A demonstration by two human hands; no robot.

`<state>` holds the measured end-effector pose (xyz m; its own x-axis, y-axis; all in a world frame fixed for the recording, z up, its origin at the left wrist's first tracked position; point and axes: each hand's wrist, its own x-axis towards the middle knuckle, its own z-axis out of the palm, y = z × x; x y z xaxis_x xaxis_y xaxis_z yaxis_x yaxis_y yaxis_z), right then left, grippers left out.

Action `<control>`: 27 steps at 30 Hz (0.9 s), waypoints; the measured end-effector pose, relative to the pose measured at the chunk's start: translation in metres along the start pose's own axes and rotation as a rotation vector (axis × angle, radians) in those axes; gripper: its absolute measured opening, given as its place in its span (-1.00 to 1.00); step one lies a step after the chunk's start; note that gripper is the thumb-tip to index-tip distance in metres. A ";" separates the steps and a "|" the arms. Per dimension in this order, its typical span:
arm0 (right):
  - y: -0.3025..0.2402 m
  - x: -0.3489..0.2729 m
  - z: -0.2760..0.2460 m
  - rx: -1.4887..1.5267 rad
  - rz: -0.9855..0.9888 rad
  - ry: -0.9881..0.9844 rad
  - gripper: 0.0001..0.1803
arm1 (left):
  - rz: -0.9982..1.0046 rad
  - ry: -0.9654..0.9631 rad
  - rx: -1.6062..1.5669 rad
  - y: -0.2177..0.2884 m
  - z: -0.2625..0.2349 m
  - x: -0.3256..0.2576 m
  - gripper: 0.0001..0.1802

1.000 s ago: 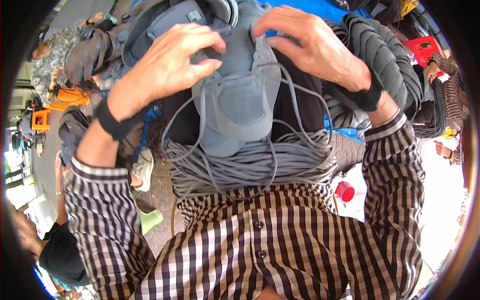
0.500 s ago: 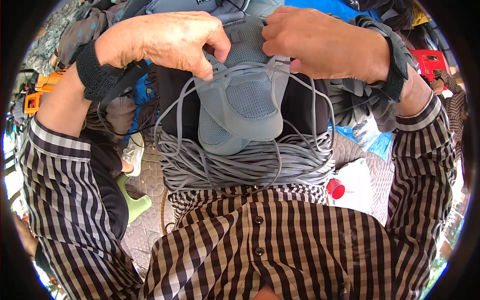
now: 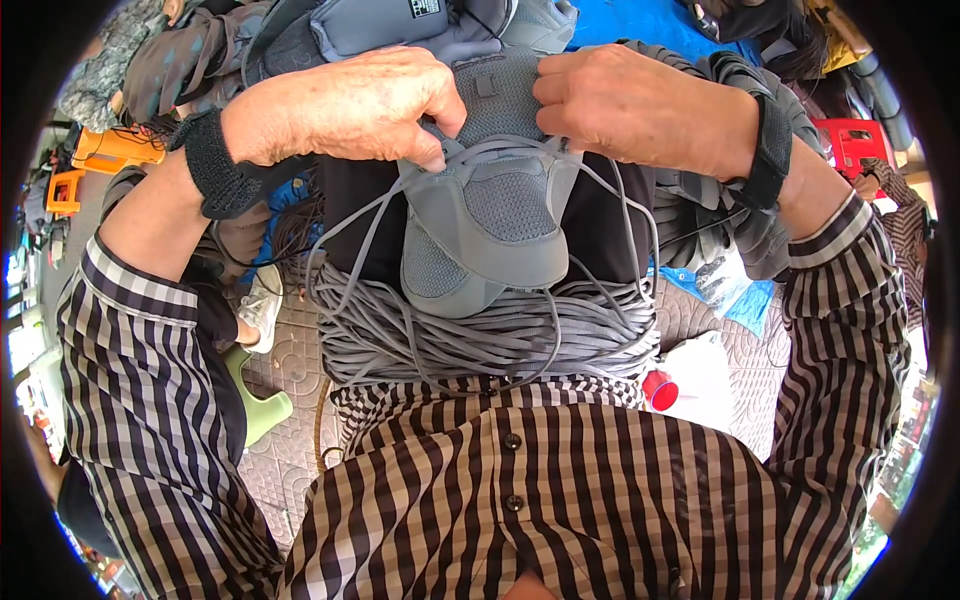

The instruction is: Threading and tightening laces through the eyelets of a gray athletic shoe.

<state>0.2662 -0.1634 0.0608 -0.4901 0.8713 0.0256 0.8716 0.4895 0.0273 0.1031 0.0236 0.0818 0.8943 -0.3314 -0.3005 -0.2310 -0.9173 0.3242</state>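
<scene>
A grey mesh shoe upper (image 3: pixel 490 225) hangs toe-down in front of my chest. My left hand (image 3: pixel 350 105) grips its top edge on the left, fingers curled over it and over a grey lace. My right hand (image 3: pixel 640 105) pinches the top edge on the right. Thin grey laces (image 3: pixel 590 270) loop down from the upper on both sides. Below it, a thick bundle of grey cord (image 3: pixel 480 335) lies across my lap. Both wrists wear black bands.
A pile of grey shoe uppers (image 3: pixel 400 25) lies beyond my hands, on a blue sheet (image 3: pixel 640 25). More grey pieces (image 3: pixel 730 230) hang at the right. A red cup (image 3: pixel 660 390), a green stool (image 3: pixel 255 400), an orange crate (image 3: pixel 60 190) and red stool (image 3: pixel 850 145) stand around.
Both hands have drawn closer together at the top of the shoe upper and pulled it nearer to me. The laces hang in wider loops.
</scene>
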 end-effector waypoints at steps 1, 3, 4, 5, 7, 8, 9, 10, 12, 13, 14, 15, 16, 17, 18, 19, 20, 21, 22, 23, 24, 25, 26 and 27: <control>0.003 0.000 0.002 0.060 -0.004 0.023 -0.82 | 0.001 0.002 0.000 -0.001 0.001 0.001 -0.71; 0.003 0.003 -0.001 0.114 -0.011 0.049 -0.84 | 0.034 0.049 -0.074 -0.003 0.006 0.002 -0.75; 0.004 0.004 -0.004 0.159 0.080 -0.049 -0.85 | 0.033 0.052 -0.072 -0.005 0.005 0.004 -0.75; 0.004 0.006 -0.007 0.204 0.174 -0.147 -0.84 | 0.014 0.009 -0.209 -0.008 0.003 0.007 -0.78; 0.006 0.013 -0.008 0.199 0.189 -0.152 -0.82 | -0.004 -0.034 -0.345 -0.013 0.000 0.013 -0.79; 0.006 0.018 -0.011 0.193 0.205 -0.155 -0.80 | -0.054 -0.073 -0.338 -0.011 -0.003 0.016 -0.77; 0.004 0.022 -0.013 0.187 0.206 -0.152 -0.80 | -0.104 -0.112 -0.330 -0.008 -0.006 0.019 -0.73; 0.001 0.025 -0.015 0.222 0.320 -0.185 -0.81 | -0.158 -0.075 -0.309 -0.004 -0.004 0.020 -0.70; -0.005 0.029 -0.010 0.254 0.434 -0.209 -0.81 | -0.207 -0.041 -0.378 -0.001 0.004 0.022 -0.71; -0.008 0.031 -0.007 0.301 0.495 -0.173 -0.83 | -0.254 -0.008 -0.453 -0.001 0.007 0.022 -0.72; -0.009 0.031 -0.008 0.348 0.562 -0.138 -0.85 | -0.264 -0.015 -0.418 0.001 0.006 0.024 -0.73; -0.008 0.033 -0.009 0.344 0.567 -0.133 -0.85 | -0.261 -0.015 -0.411 0.005 0.007 0.025 -0.73; -0.005 0.037 -0.010 0.358 0.626 -0.194 -0.85 | -0.321 0.052 -0.402 0.009 0.010 0.026 -0.74; -0.005 0.039 -0.011 0.373 0.683 -0.255 -0.82 | -0.383 0.120 -0.393 0.010 0.013 0.027 -0.74; -0.005 0.039 -0.011 0.370 0.687 -0.250 -0.82 | -0.368 0.086 -0.333 0.009 0.014 0.028 -0.74; -0.006 0.039 -0.010 0.370 0.701 -0.251 -0.81 | -0.365 0.086 -0.327 0.009 0.016 0.028 -0.74; -0.007 0.041 -0.010 0.368 0.708 -0.252 -0.80 | -0.345 0.155 -0.316 0.007 0.020 0.024 -0.74; -0.007 0.041 -0.009 0.365 0.705 -0.246 -0.80 | -0.325 0.225 -0.305 0.005 0.024 0.021 -0.75; -0.007 0.041 -0.006 0.346 0.677 -0.214 -0.77 | -0.337 0.282 -0.429 -0.002 0.029 0.021 -0.75; -0.005 0.038 0.000 0.329 0.657 -0.186 -0.75 | -0.332 0.280 -0.428 -0.003 0.031 0.024 -0.75; -0.005 0.035 0.008 0.327 0.654 -0.181 -0.75 | -0.290 0.350 -0.603 -0.002 0.030 0.024 -0.75; -0.005 0.032 0.017 0.413 0.680 0.013 -0.73 | -0.244 0.421 -0.778 -0.001 0.031 0.023 -0.75; -0.006 0.030 0.021 0.496 0.701 0.205 -0.71 | -0.235 0.439 -0.828 0.001 0.033 0.025 -0.75; -0.004 0.027 0.023 0.494 0.698 0.206 -0.71 | -0.236 0.443 -0.826 0.002 0.034 0.026 -0.75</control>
<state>0.2495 -0.1414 0.0386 0.2059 0.9769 0.0566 0.8550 -0.1515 -0.4960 0.1126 0.0053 0.0440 0.9857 0.1094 -0.1281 0.1640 -0.4490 0.8784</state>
